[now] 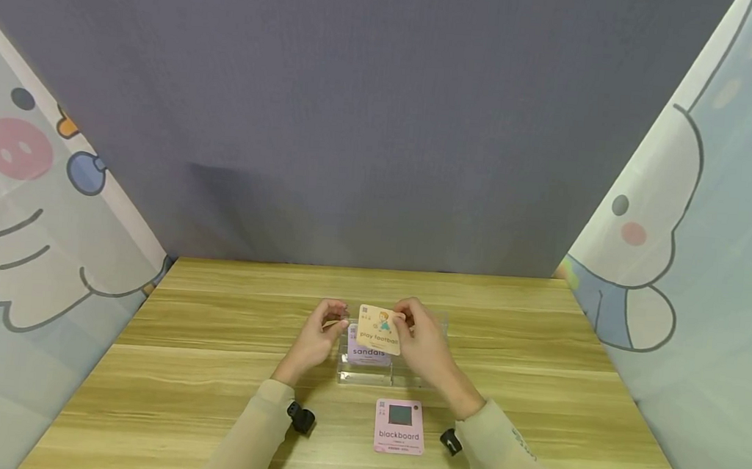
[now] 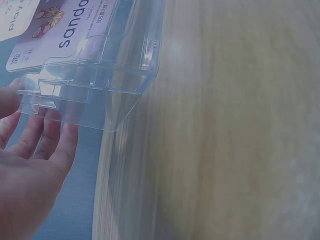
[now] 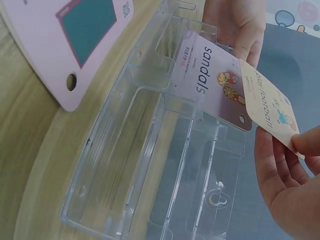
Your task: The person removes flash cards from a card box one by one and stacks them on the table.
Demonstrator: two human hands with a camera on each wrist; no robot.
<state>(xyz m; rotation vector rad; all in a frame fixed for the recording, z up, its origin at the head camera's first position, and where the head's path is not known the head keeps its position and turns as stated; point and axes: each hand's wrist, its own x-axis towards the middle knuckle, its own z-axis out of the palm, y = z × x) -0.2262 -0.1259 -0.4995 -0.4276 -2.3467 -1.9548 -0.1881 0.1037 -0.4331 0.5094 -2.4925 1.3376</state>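
My right hand [image 1: 423, 347] pinches a yellow "play football" card [image 1: 374, 337] by its right edge, thumb in front and fingers behind. The card is tilted above a clear plastic card holder [image 1: 364, 379] and overlaps a lilac "sandals" card [image 1: 366, 355] standing in the holder's left section. In the right wrist view, the sandals card [image 3: 212, 82] leans back in its slot. My left hand [image 1: 316, 336] grips the holder's left side, thumb at the rim and fingers behind the clear wall, as the left wrist view shows. The right section of the holder [image 3: 165, 170] has no card in it.
A pink "blackboard" card [image 1: 398, 435] lies flat on the wooden table [image 1: 206, 368] in front of the holder, between the forearms. A grey wall panel [image 1: 382, 154] rises behind the table, with cartoon-printed curtains [image 1: 18, 236] on both sides.
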